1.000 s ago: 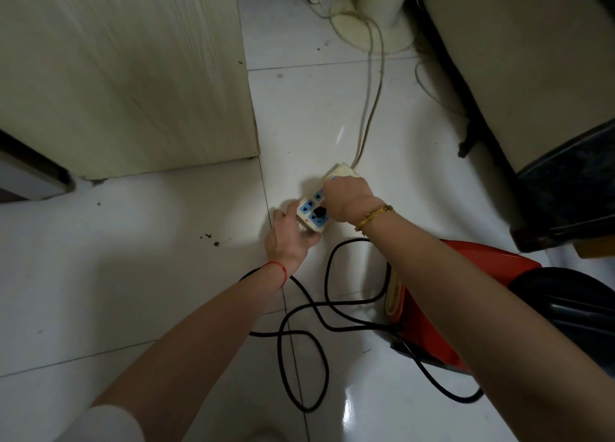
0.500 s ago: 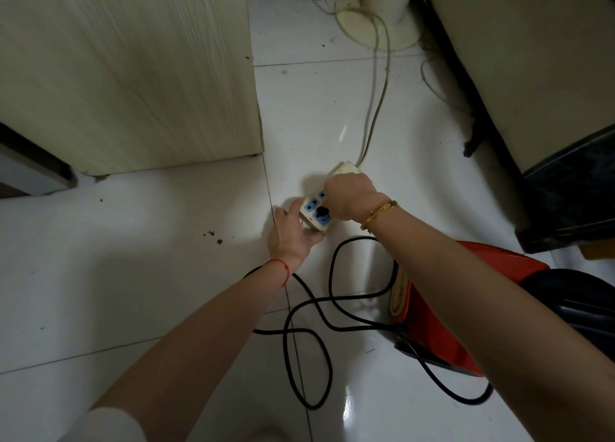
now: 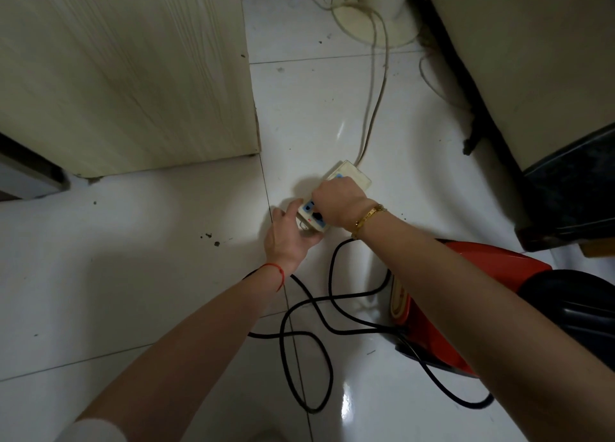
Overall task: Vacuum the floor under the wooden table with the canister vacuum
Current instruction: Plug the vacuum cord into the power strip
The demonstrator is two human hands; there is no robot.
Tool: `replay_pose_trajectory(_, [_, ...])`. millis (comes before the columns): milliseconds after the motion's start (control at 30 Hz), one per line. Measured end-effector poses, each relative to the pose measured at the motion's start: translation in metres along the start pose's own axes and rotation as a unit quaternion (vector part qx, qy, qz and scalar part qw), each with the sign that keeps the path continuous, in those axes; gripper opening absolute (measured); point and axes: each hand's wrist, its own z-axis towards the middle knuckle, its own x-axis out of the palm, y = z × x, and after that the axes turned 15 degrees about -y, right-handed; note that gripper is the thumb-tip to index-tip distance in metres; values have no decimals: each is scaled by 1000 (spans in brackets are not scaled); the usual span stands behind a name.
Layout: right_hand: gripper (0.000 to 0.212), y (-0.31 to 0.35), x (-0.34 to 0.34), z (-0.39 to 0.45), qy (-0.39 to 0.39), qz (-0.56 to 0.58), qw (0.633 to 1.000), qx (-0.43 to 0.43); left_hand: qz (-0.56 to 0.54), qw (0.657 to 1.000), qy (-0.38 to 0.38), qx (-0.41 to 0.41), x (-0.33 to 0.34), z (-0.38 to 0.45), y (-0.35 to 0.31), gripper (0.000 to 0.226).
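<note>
A cream power strip (image 3: 352,177) with blue sockets lies on the white tiled floor in the middle of the view. My left hand (image 3: 289,234) holds its near end, thumb and fingers around it. My right hand (image 3: 339,205) is curled over a black plug seated in the strip; the plug is mostly hidden by my fingers. The black cord (image 3: 309,315) loops over the tiles back to the red canister vacuum (image 3: 466,275) at the lower right, partly behind my right forearm.
A pale wooden panel (image 3: 126,69) stands at the upper left. A fan base (image 3: 376,19) with a cream cable sits at the top. A beige and dark chair or sofa (image 3: 539,85) fills the right. Dark crumbs (image 3: 213,237) dot the tiles.
My hands stay on the power strip. My left hand has shifted slightly along its near end. The view has drifted a little, and a small red light now shows on the strip.
</note>
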Motion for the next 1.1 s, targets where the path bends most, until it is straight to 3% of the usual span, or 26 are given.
replay_pose_trajectory(267, [20, 10, 6, -4, -7, 5, 999, 35, 11, 1000, 25, 2, 0, 0, 1, 77])
replay_pose_trajectory(400, [23, 9, 2, -11, -2, 67, 991, 116, -6, 999, 46, 2, -10, 2, -4, 94])
replay_pose_trajectory(467, [26, 5, -8, -20, -34, 117, 980, 160, -24, 999, 31, 26, -20, 3, -14, 86])
replay_pose_trajectory(533, [29, -5, -26, -35, -80, 163, 966, 187, -29, 997, -2, 78, -32, 0, -30, 62])
replay_pose_trajectory(667, [31, -41, -67, -81, -182, 239, 906, 297, -103, 978, -36, 180, -59, -25, -83, 20])
replay_pose_trajectory(733, [28, -62, -79, -115, -232, 238, 880, 340, -140, 959, -3, 246, -64, -45, -112, 10])
replay_pose_trajectory(833, [26, -88, -84, -176, -287, 234, 839, 399, -152, 918, 88, 356, -59, -84, -156, 13])
replay_pose_trajectory(933, [28, -102, -79, -239, -342, 237, 793, 445, -86, 862, 151, 476, -39, -129, -195, 30])
replay_pose_trajectory(1033, [28, -100, -72, -297, -402, 229, 748, 476, -16, 821, 159, 547, -24, -171, -222, 43])
replay_pose_trajectory(1100, [27, -93, -67, -331, -435, 233, 723, 483, 19, 813, 134, 566, -19, -190, -234, 47])
